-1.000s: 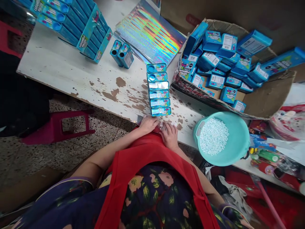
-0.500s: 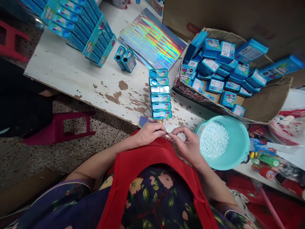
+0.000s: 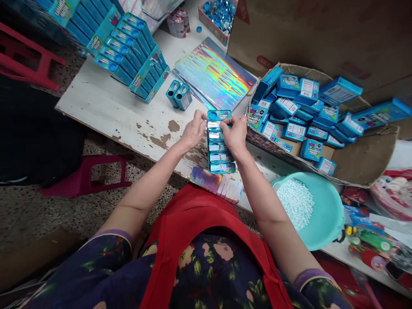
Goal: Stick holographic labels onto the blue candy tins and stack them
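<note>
A row of blue candy boxes (image 3: 222,157) stands on the table in front of me, several of them with shiny strips across their tops. Over the second box from the far end lies a silvery sticker strip (image 3: 214,125). At its left end, my left hand (image 3: 193,132) has thumb and forefinger pinched together. My right hand (image 3: 236,134) pinches the strip's right end, its fingertips resting over the box top. Nearer me, at the table's front edge, is a holographic sticker sheet (image 3: 209,179) with cut strips on its right part.
Right of the row is a cardboard carton (image 3: 363,148) of loose blue boxes. A turquoise tub (image 3: 328,214) holds small white candies. Two open-holed boxes (image 3: 179,95), large holographic sheets (image 3: 219,73), packed display boxes (image 3: 138,81) and a tray of caps (image 3: 219,17) stand farther back.
Both hands have moved forward from the front edge to the row's second box. A silvery strip now lies across its top, where its round cap showed before. The view has shifted.
</note>
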{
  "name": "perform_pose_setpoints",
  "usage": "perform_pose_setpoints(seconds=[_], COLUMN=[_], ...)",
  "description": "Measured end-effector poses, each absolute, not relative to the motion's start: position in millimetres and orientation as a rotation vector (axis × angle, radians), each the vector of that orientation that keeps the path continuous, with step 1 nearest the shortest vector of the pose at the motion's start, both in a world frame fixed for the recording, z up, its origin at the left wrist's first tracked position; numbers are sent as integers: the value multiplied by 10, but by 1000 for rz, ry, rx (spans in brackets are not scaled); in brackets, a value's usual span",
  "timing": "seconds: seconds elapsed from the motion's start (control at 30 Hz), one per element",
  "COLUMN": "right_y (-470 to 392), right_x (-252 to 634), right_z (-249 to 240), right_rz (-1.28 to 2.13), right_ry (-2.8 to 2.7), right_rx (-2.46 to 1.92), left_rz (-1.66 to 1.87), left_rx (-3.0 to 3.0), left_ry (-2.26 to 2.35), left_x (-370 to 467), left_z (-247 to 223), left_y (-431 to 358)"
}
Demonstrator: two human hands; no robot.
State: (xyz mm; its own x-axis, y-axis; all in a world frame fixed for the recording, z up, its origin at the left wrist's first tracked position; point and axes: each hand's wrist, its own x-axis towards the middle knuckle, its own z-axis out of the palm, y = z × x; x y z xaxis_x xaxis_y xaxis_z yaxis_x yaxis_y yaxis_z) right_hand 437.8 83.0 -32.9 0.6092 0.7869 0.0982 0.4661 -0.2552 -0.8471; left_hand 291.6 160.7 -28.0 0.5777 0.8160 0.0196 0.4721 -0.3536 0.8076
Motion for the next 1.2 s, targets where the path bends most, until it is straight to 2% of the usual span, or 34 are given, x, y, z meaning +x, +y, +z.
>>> perform_pose_setpoints(seconds=[0.23,0.33,0.43,0.53,0.63,0.73,0.97,1.2], right_y=[830,435,-274,-896,-1163,-1206,-1343,-1524], right_x=[4597,4609,4392,4033,3767,3676,3517,3474], right_z=[-643,-769,-963,-1171,-1286,-1308,-1398,-1501], right_rz=[563,602,538,690,882,777,359,323], right_ry=[-818,-616,-521,-937,-1314,-1450,-1794,-1957], right_rx=[-1802,-1680,-1832,-2212,-2340,-2378,-2252,-2127], left_rz=[507,486,273,47,-110,-259,-251,-273], left_rx=[1864,1955,2138,2320,2395,2362,2299,2220], left_ry=[1321,1457,1385,1107,926,825,859,966], left_x=[3000,2718,2300,2049,2064,2155,2177,2245], left_z=[-808,-933,-1072,-1203,-1279,-1294,-1250,-1211], left_y=[1354,1218,918,535,306,288,317,291])
